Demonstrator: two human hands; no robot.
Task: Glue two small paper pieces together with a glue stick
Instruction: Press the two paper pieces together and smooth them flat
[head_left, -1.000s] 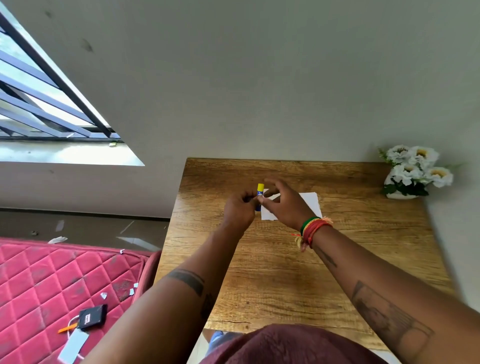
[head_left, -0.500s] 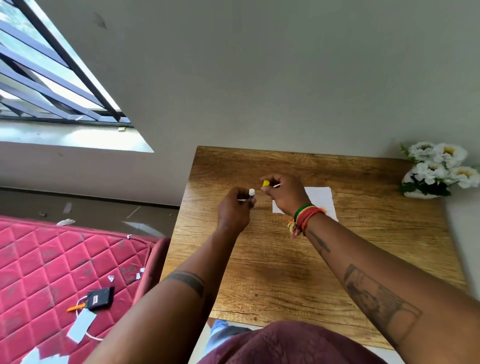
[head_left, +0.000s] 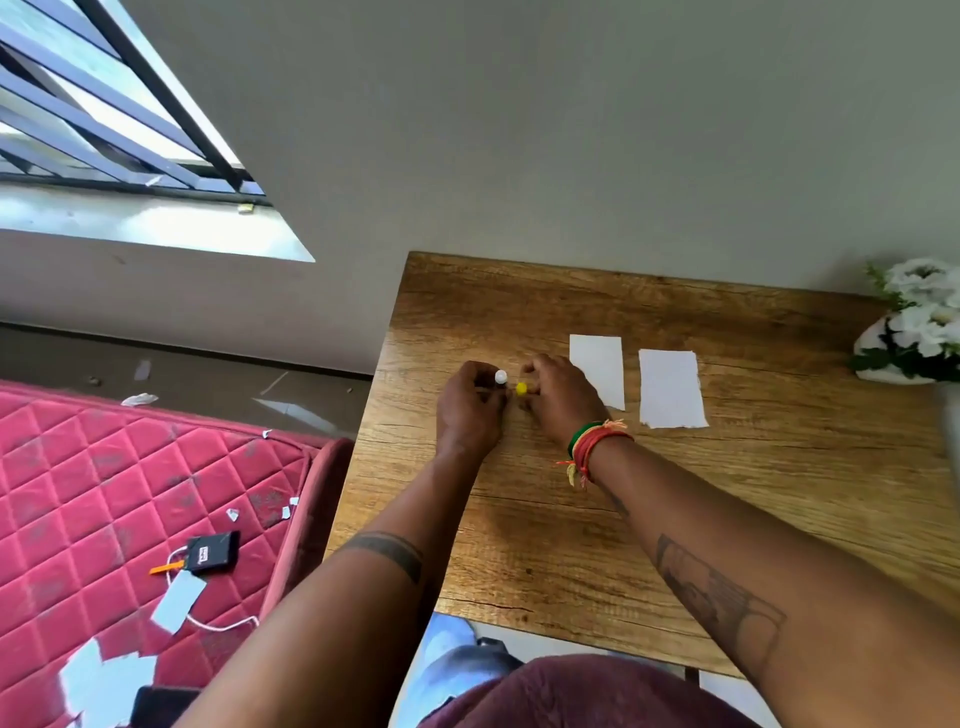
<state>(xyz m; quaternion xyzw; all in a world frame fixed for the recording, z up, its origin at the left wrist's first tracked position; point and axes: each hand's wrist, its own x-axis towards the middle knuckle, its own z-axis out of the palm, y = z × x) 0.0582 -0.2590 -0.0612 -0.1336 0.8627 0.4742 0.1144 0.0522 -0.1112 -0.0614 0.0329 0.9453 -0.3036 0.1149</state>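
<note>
My left hand (head_left: 470, 410) grips the glue stick (head_left: 501, 376); only its white uncapped tip shows above my fingers. Just to its right, my right hand (head_left: 558, 397) pinches the yellow cap (head_left: 521, 387), a small gap away from the tip. Both hands rest low over the wooden table (head_left: 571, 519). Two small white paper pieces lie flat to the right of my hands: the left paper piece (head_left: 597, 364), partly covered by my right hand, and the right paper piece (head_left: 671, 388), fully visible.
A white vase of white flowers (head_left: 914, 332) stands at the table's far right edge. A grey wall runs behind the table. To the left, a red quilted mattress (head_left: 104, 493) holds a black device (head_left: 210, 552), a cable and paper scraps.
The yellow cap has come off the glue stick and now sits in my right hand. Both hands shifted left, and the two paper pieces are now uncovered.
</note>
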